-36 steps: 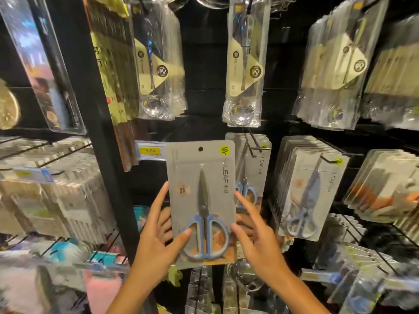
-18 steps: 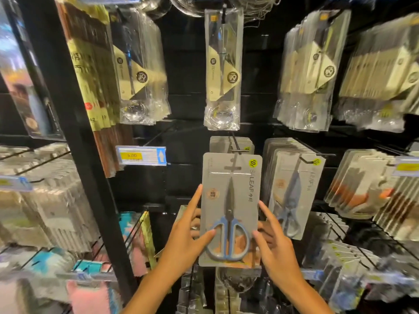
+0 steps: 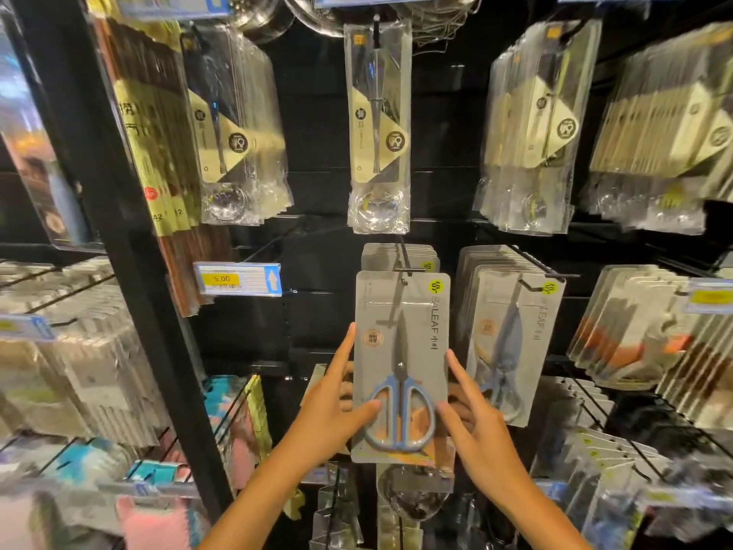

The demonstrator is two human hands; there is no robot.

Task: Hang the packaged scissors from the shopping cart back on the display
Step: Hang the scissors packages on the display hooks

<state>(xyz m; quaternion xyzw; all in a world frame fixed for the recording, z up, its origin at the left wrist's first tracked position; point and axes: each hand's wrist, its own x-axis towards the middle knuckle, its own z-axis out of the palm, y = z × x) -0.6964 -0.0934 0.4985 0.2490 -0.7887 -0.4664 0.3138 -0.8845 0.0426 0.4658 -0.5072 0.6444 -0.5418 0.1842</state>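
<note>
Both hands, left [image 3: 329, 414] and right [image 3: 476, 426], pinch pack [image 3: 400, 367] edges mid-frame, lining its hole onto hook [image 3: 402, 258].

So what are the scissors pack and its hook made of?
Scissors pack: seemingly matte grey card under glossy clear plastic, going by the sheen; blue handles look plastic, blades dark metal. Hook: thin black wire, probably coated metal.

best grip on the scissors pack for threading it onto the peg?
Pinch the scissors pack by its lower side edges, coming from the front, as the left hand and right hand do. The flat card hangs upright, and a low grip leaves the top hole free by the peg.
</note>
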